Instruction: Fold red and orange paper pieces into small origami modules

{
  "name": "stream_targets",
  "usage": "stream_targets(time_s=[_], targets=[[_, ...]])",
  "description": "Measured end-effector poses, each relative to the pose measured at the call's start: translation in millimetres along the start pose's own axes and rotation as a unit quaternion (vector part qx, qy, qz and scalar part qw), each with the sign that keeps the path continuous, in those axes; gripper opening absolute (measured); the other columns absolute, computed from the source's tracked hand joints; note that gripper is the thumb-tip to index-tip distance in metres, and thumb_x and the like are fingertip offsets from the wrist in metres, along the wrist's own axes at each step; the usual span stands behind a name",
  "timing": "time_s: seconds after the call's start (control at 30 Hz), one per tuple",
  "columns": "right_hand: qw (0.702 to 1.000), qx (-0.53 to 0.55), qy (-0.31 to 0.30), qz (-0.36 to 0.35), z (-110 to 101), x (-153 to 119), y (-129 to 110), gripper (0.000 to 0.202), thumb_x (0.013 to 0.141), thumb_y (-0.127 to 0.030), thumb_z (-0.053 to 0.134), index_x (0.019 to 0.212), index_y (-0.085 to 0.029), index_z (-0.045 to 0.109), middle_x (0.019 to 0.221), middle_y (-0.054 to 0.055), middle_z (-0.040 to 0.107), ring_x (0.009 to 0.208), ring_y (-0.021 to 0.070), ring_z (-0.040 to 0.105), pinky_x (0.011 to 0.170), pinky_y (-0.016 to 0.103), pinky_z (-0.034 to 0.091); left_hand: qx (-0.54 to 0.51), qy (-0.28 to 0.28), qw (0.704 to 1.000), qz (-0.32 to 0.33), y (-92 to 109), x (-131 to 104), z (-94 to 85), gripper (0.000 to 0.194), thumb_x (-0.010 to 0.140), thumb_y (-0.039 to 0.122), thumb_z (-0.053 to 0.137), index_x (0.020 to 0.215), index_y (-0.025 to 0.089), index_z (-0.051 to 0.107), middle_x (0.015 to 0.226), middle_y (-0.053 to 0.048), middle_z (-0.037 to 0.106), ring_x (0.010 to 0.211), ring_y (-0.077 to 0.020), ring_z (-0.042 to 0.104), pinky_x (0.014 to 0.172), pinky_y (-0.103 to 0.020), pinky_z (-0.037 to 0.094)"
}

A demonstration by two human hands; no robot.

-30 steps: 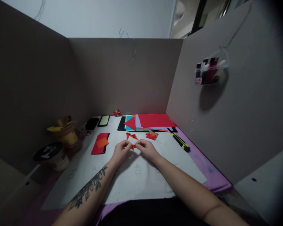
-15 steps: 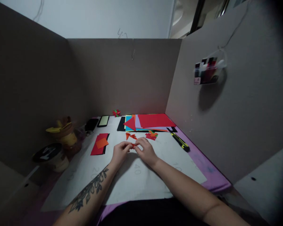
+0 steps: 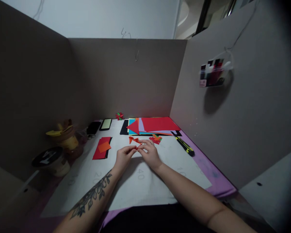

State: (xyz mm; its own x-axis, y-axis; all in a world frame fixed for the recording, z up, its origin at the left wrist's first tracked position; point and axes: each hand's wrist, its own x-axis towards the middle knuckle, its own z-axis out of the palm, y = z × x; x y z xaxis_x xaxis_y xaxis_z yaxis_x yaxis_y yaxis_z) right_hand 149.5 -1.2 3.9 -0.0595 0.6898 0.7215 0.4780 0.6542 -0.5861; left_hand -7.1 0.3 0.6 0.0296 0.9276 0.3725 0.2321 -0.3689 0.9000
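Note:
Between the fingertips of both hands is a small piece of red-orange paper, mostly hidden by the fingers. My left hand pinches it from the left side. From the right, my right hand grips it with thumb and finger, while its other fingers stretch loosely forward. Just beyond the fingertips lie small folded orange paper pieces. A little pile of red, orange and green paper pieces rests past my right hand. To the left, an orange paper square lies on a stack of red paper.
Large coloured sheets are stacked at the back. A yellow-black utility knife lies at right. A phone, a folded paper star, a lidded tub and a yellow-brown container stand or lie leftward. Grey panels enclose the table.
My right hand's upper fingers have straightened and lifted forward a little. The paper between the fingertips has shifted slightly and shows a bit more. Both arms stay nearly in place.

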Motion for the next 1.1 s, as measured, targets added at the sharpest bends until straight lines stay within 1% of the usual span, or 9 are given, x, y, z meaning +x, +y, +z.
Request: stream_targets(time_s=[0.1,0.2,0.27,0.37,0.47,0.67,0.83,1.1], targets=[[0.999,0.023,-0.026,0.017,-1,1,-2,0.011,0.079,-0.016,0.061,0.073,-0.023,0.067,0.108,0.004,0.065,0.105,0.0214,0.051,0.095,0.041,0.038,0.012,-0.011,1.000,0.011,2,-1,-0.3,0.020,0.073,0.031,0.065,0.086,0.017,0.072,0.087,-0.007,0.073,0.080,-0.0194,0.067,0.078,-0.031,0.053],[0.997,0.043,-0.046,0.034,0,1,-1,0.012,0.081,-0.017,0.058,0.075,-0.023,0.067,0.109,0.005,0.063,0.107,0.0212,0.051,0.095,0.041,0.037,0.014,-0.017,1.000,0.014,5,-1,-0.6,0.020,0.075,0.033,0.064,0.082,0.017,0.072,0.083,-0.006,0.073,0.077,-0.0189,0.067,0.074,-0.029,0.052],[0.996,0.061,-0.043,0.053,0,0,1,0.010,0.080,-0.018,0.057,0.077,-0.022,0.065,0.104,0.006,0.064,0.104,0.0210,0.054,0.094,0.040,0.039,0.011,-0.017,1.000,0.010,7,-1,-0.9,0.020,0.076,0.034,0.063,0.081,0.017,0.071,0.081,-0.006,0.073,0.075,-0.0185,0.066,0.072,-0.028,0.052],[0.992,0.088,-0.027,0.090,2,-1,6,0.009,0.078,-0.020,0.057,0.085,-0.021,0.063,0.093,0.005,0.064,0.095,0.0201,0.057,0.088,0.037,0.043,0.003,-0.018,1.000,-0.002,9,0,-1.4,0.020,0.076,0.034,0.062,0.080,0.016,0.070,0.079,-0.005,0.072,0.073,-0.0176,0.066,0.070,-0.027,0.051],[0.988,0.101,-0.028,0.114,3,-1,10,0.011,0.078,-0.021,0.057,0.087,-0.020,0.062,0.089,0.004,0.065,0.090,0.0193,0.059,0.085,0.035,0.045,0.004,-0.019,1.000,-0.008,10,0,-1.7,0.020,0.076,0.033,0.062,0.079,0.016,0.070,0.077,-0.005,0.072,0.072,-0.0165,0.065,0.068,-0.025,0.050],[0.984,0.115,-0.039,0.129,3,-1,8,0.010,0.078,-0.022,0.055,0.081,-0.019,0.064,0.085,0.004,0.066,0.086,0.0192,0.061,0.082,0.033,0.047,0.008,-0.026,1.000,-0.009,10,0,-1.5,0.020,0.077,0.033,0.059,0.077,0.015,0.068,0.074,-0.004,0.070,0.068,-0.0149,0.062,0.065,-0.023,0.047],[0.979,0.137,-0.035,0.149,2,0,3,0.011,0.076,-0.022,0.056,0.083,-0.019,0.064,0.085,0.004,0.067,0.083,0.0186,0.061,0.081,0.033,0.048,0.013,-0.028,0.999,-0.010,12,0,-1.3,0.019,0.077,0.031,0.057,0.074,0.015,0.067,0.073,-0.003,0.069,0.068,-0.0143,0.061,0.065,-0.023,0.046],[0.976,0.153,-0.037,0.153,2,1,1,0.012,0.076,-0.023,0.057,0.085,-0.019,0.062,0.086,0.004,0.066,0.082,0.0182,0.060,0.080,0.034,0.048,0.018,-0.041,0.999,-0.003,10,0,-0.3,0.019,0.076,0.031,0.056,0.071,0.015,0.065,0.069,-0.002,0.066,0.064,-0.0135,0.058,0.062,-0.022,0.045]])
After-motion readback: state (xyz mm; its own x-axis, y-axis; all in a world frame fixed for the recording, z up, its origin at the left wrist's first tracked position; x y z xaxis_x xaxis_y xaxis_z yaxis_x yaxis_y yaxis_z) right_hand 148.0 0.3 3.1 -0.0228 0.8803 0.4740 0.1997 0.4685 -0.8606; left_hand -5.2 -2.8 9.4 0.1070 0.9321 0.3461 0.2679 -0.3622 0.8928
